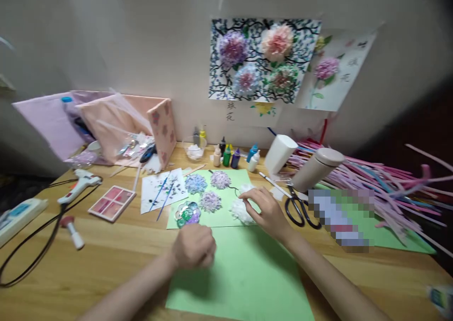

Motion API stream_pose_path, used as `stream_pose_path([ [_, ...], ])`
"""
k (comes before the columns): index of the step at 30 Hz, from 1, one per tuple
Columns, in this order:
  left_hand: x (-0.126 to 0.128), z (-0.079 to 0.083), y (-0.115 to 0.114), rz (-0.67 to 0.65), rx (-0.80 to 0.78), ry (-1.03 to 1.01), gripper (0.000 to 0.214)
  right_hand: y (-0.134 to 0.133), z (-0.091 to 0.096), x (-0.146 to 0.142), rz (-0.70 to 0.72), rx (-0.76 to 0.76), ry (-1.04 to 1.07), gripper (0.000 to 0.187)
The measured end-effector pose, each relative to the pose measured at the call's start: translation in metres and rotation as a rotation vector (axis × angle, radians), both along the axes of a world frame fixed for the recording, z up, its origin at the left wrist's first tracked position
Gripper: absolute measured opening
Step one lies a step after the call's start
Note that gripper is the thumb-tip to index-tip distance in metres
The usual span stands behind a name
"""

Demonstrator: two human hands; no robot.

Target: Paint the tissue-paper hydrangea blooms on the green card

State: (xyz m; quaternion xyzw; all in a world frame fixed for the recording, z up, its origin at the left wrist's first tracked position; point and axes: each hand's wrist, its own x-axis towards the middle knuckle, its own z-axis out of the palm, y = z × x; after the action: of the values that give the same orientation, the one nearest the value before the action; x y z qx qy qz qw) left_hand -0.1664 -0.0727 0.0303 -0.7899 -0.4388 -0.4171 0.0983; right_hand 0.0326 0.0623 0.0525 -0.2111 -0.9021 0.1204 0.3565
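My left hand [194,246] is closed into a loose fist above the near part of the light green paper [244,269]; whatever may be inside it is hidden. Curled over the white paper flowers [240,211] is my right hand [267,211], its fingertips drawn together; I cannot make out what is between them. Part of the upper white flower is covered by that hand. To the left on the same green paper lie a blue flower [196,184], a lilac flower [220,179] and a paler purple flower [211,201]. A round palette of green and purple paint [188,214] sits just beyond my left hand.
Black-handled scissors [299,210] lie right of my right hand, near a beige tumbler [316,169] and many pipe cleaners [375,184]. Paint bottles [227,156] stand behind. Leftward are brushes [165,194], a pink palette [112,203] and a corded glue gun [79,186].
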Motion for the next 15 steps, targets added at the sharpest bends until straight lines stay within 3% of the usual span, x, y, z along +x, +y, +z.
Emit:
stream_pose_path([
  [3,-0.062,-0.007,-0.014,0.318,-0.058,-0.138,0.027,-0.001,0.009,-0.057,0.137,0.038,-0.147,0.014],
  [7,-0.11,-0.018,-0.014,0.635,-0.128,-0.348,0.03,0.003,0.008,-0.138,0.323,0.185,-0.397,0.016],
  [11,-0.127,-0.028,-0.011,0.769,-0.179,-0.51,0.033,0.01,0.004,-0.207,0.552,0.37,-0.594,0.014],
  [15,-0.133,-0.031,-0.011,0.805,-0.212,-0.607,0.035,0.004,-0.004,-0.241,0.795,0.492,-0.675,0.009],
])
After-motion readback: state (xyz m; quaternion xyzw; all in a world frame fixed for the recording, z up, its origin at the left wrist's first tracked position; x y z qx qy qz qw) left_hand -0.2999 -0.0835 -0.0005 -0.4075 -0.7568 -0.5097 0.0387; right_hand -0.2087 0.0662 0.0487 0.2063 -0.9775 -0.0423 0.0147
